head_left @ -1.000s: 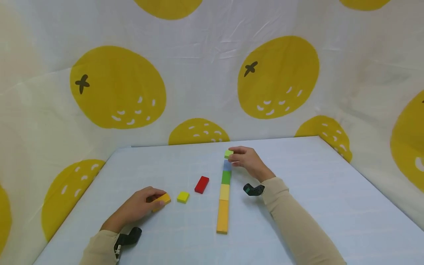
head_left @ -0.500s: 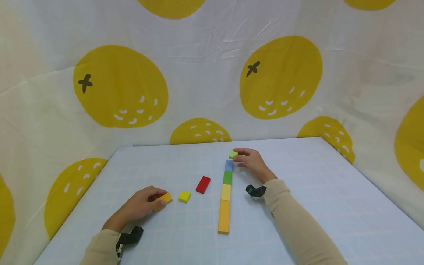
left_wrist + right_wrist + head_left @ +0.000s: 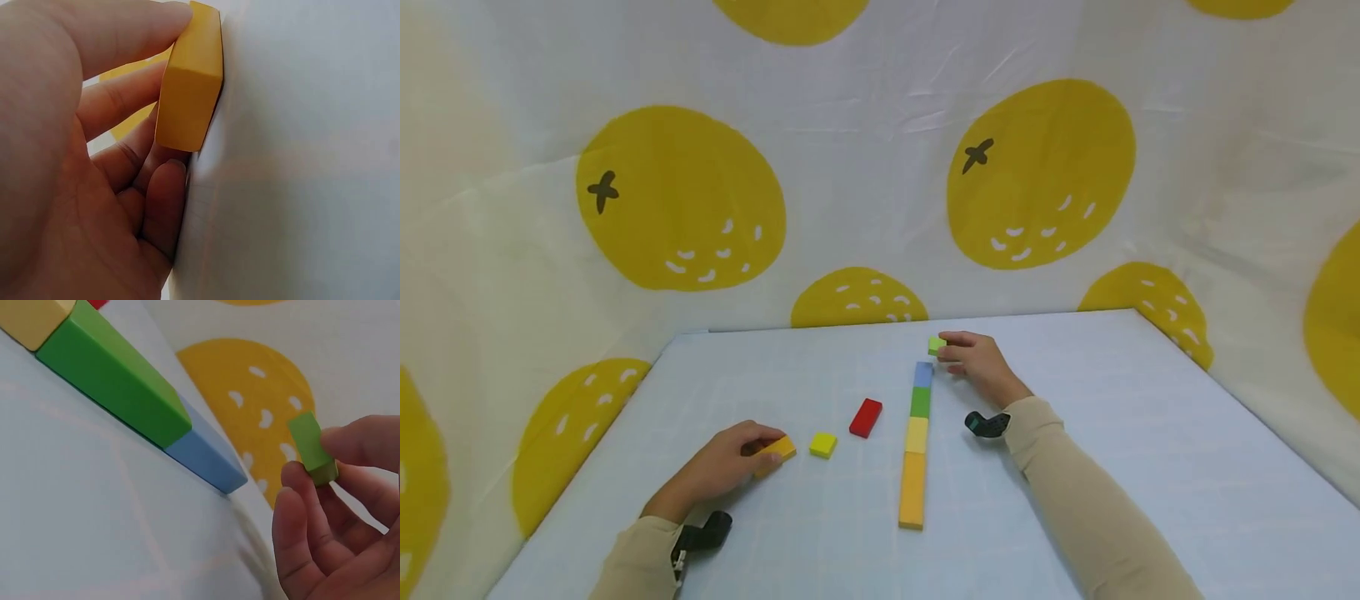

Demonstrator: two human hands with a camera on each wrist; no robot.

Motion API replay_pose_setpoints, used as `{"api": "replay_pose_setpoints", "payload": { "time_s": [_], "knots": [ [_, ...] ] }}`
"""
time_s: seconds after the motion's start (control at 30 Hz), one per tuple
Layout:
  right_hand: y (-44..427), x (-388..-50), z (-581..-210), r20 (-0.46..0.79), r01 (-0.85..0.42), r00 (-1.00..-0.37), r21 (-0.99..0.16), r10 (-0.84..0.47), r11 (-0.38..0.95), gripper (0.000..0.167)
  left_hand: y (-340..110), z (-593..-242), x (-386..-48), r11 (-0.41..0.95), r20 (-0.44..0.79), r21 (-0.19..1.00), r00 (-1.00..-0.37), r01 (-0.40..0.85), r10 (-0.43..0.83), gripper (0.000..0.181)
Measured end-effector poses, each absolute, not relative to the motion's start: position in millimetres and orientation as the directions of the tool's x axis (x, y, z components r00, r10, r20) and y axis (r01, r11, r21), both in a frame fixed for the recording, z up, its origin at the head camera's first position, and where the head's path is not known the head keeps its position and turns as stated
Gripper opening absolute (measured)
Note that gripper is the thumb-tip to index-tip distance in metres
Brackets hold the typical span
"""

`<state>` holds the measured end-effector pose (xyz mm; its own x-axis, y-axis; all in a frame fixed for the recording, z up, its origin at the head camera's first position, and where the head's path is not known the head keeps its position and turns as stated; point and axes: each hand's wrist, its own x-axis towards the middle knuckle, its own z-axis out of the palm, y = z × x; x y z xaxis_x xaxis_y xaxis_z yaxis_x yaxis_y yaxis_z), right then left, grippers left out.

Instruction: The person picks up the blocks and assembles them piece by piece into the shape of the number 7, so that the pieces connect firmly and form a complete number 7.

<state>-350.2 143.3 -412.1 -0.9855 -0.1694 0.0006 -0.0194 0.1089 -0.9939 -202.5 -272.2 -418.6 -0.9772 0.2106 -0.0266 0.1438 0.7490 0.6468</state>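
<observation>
**A pinch on each side of a coloured row [image 3: 916,435]**

On my feed the fruit-print backdrop [image 3: 857,183] fills the far side, several of its yellow fruits cut off by the frame. The pale bench [image 3: 820,542] runs out of sight at its near edge. Two beige sleeves, left [image 3: 638,560] and right [image 3: 1097,496], come in from the near side, also cropped. The left hand [image 3: 726,462] has thumb and fingers around an orange block [image 3: 189,100]; they hide part of it, and I can't tell whether it rests on the bench. The right hand [image 3: 981,362] pinches a lime block between thumb and fingertips, the other fingers curled loosely below.

The row runs near to far, end against end: a long orange piece [image 3: 912,492], then cream [image 3: 917,435], green [image 3: 920,402] and blue [image 3: 922,374]. The right wrist view crops the cream one. Left of the row lies a red block [image 3: 866,417], only a corner of it in that wrist view. A small yellow block [image 3: 823,445] sits between the red one and the left hand. Smallest, the lime block [image 3: 310,440] is just beyond the blue end, apart from it and partly covered by fingers.
</observation>
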Motion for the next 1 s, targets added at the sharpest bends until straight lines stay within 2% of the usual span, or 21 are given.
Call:
{"api": "replay_pose_setpoints", "payload": {
  "time_s": [0.2, 0.37, 0.53, 0.67, 1.0],
  "knots": [
    [143.0, -363.7, -418.0, -0.06, 0.047, -0.988, -0.994, -0.14, 0.096, 0.043, -270.9, -419.0, -198.0, 0.742, -0.041, 0.66, -0.979, 0.123, 0.198, 0.039],
    [142.8, -371.8, -421.4, -0.064, 0.028, -0.986, -0.975, -0.157, 0.222, 0.04, -268.4, -419.7, -193.6, 0.721, -0.057, 0.686, -0.979, 0.103, 0.194, 0.04],
    [141.7, -379.3, -420.5, -0.04, -0.048, -0.974, -0.926, -0.225, 0.373, 0.04, -268.9, -422.8, -193.6, 0.728, -0.056, 0.678, -0.98, 0.102, 0.189, 0.04],
    [136.7, -381.2, -415.7, -0.032, -0.066, -0.976, -0.901, -0.217, 0.428, 0.039, -270.2, -423.7, -197.9, 0.733, -0.019, 0.665, -0.978, 0.143, 0.208, 0.04],
    [123.8, -386.8, -412.6, -0.033, -0.083, -0.98, -0.83, -0.196, 0.552, 0.037, -269.5, -418.9, -204.4, 0.748, -0.033, 0.655, -0.984, 0.109, 0.173, 0.036]
  ]
}}
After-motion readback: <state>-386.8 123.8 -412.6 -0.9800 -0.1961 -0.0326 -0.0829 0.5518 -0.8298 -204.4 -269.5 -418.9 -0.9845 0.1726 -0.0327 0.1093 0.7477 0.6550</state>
